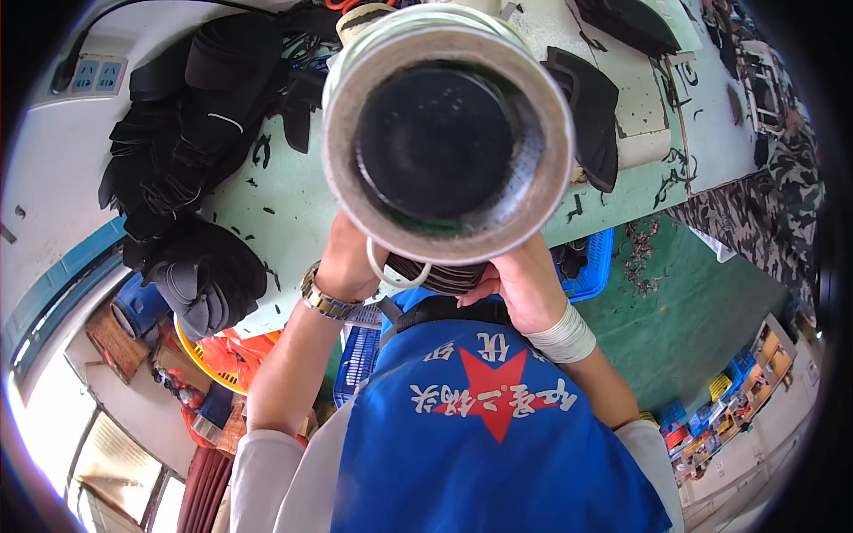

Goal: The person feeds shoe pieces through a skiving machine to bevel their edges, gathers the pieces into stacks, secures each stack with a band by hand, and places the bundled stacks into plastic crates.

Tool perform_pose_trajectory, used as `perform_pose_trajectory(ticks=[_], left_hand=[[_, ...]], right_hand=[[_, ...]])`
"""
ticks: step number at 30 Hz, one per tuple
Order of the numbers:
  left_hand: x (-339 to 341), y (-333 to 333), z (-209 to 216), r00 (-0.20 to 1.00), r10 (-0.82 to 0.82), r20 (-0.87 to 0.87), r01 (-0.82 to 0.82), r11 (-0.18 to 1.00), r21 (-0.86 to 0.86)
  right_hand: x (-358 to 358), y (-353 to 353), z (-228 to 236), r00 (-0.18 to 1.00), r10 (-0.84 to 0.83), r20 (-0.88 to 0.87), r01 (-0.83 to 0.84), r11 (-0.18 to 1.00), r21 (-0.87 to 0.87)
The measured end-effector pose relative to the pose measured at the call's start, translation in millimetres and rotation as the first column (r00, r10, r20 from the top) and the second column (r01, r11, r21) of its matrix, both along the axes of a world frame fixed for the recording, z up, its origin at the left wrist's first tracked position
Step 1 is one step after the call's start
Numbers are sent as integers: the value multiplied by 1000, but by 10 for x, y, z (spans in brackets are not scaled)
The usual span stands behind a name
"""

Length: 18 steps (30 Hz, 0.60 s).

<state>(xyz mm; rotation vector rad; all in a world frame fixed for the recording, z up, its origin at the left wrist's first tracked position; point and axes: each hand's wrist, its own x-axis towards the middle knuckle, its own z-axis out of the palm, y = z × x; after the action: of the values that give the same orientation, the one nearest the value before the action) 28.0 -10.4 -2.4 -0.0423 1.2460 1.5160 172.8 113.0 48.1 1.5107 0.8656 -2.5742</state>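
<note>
Pale green surface (pixel 298 191) takes up the whole stretch from 10 to 2 o'clock, and the person's blue apron (pixel 418 475) with a red star fills 6. Big round housing (pixel 435 142) with a metal rim and dark middle sits at 12, blocking a good bit of the view. Heap of black pieces (pixel 191 115) at 10, then a curled black bundle (pixel 204 275) over at 9 by the edge. Blue crate (pixel 605 262) lower down at 3, dark stuff inside. Now the hands, both right under the housing: the left hand (pixel 354 262) is close in at 9, fingers mostly hidden, so I can't tell how open it is or what it's got. The right hand (pixel 526 286), close in at 3, is half curled, fingers up against a black layered stack (pixel 444 275) — no telling how firm the hold is. That stack is dead centre, between the hands. Smaller bits: white wrap (pixel 563 336) on the right wrist, metal watch (pixel 327 298) on the left — and little black scraps (pixel 576 210) toward 1 to 2.
</note>
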Motion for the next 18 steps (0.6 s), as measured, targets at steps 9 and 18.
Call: perform_pose_trajectory(ticks=[9, 18], left_hand=[[74, 37, -23, 998, 16, -54, -16, 1000, -2], [158, 265, 173, 981, 34, -192, -41, 999, -34]], right_hand=[[0, -28, 56, 991, -109, 83, 109, 994, 9], [18, -7, 84, 988, -87, 127, 85, 996, 20]])
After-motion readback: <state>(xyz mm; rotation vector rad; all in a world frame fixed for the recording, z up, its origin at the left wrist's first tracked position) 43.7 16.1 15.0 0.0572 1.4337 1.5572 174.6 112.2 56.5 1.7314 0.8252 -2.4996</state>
